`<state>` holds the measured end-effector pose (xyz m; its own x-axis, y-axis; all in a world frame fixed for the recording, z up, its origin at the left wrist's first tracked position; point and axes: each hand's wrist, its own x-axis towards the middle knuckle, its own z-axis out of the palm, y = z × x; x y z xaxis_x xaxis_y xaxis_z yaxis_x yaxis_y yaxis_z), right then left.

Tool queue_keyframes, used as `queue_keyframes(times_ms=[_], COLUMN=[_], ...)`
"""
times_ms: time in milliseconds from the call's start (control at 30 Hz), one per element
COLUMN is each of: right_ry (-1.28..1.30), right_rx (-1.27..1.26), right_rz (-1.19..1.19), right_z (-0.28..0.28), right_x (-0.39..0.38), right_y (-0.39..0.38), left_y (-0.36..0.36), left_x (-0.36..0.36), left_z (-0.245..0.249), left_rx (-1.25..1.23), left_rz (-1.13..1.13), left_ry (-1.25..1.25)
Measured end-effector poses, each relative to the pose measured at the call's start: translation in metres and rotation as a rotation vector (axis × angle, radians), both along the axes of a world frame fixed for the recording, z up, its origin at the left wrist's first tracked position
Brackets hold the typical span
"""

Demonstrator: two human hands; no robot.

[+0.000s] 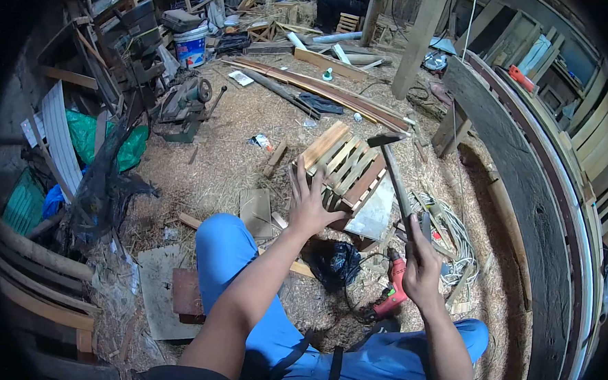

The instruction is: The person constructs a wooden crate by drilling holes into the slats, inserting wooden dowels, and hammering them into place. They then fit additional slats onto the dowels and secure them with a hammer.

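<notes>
My left hand has its fingers spread against the near left side of a small slatted wooden crate. Light and reddish-brown slats with gaps between them form the crate's upper face. It rests on a flat grey slab, partly hidden beneath it. In my right hand is a hammer, gripped low on the handle, its dark head raised by the crate's far right edge. A red power drill lies below my right hand, and a black plastic bag lies near my knees.
Wood shavings cover the ground. A coiled pale cable lies to the right, near a long dark beam. A bench vise, long wooden strips and a paint bucket stand farther off. Another person sits at the back.
</notes>
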<state>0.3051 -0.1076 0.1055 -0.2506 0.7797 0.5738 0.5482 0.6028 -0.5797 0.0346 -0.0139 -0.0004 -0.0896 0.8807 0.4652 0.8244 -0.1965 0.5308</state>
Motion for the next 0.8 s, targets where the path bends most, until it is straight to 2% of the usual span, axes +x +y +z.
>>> queue_keyframes(times_ms=[67,133,333,400,467,533,667,733,800], right_ry=[0.004,-0.482,-0.342,-0.074,-0.046,-0.563,-0.355,-0.178,-0.136], right_rx=[-0.017,-0.405,-0.389,-0.091,-0.058,-0.331,-0.342,-0.232,-0.230], right_rz=[0.015,0.014,0.020,0.035,0.026,0.000,0.046,0.058,0.054], right_z=[-0.001,0.000,0.005,-0.004,-0.004,-0.005,-0.001,0.003,-0.008], right_x=[0.000,0.003,0.002,0.002,0.002,0.005,0.005,0.001,0.006], right_y=[-0.001,-0.002,0.003,0.005,0.001,-0.002,-0.001,-0.004,-0.003], left_y=[0.002,-0.003,-0.001,0.000,-0.002,-0.004,-0.003,-0.003,-0.001], left_x=[0.000,0.002,0.003,0.002,0.002,0.004,0.005,0.005,0.004], left_z=[-0.003,0.003,0.009,0.006,0.007,0.014,0.015,0.010,0.006], left_rx=[0.007,-0.007,-0.098,-0.023,-0.025,-0.060,-0.081,-0.123,-0.023], left_rz=[0.020,0.014,0.021,0.015,0.012,0.005,0.030,0.030,0.041], left_ry=[0.026,0.019,-0.009,0.008,0.000,-0.021,0.005,0.001,0.038])
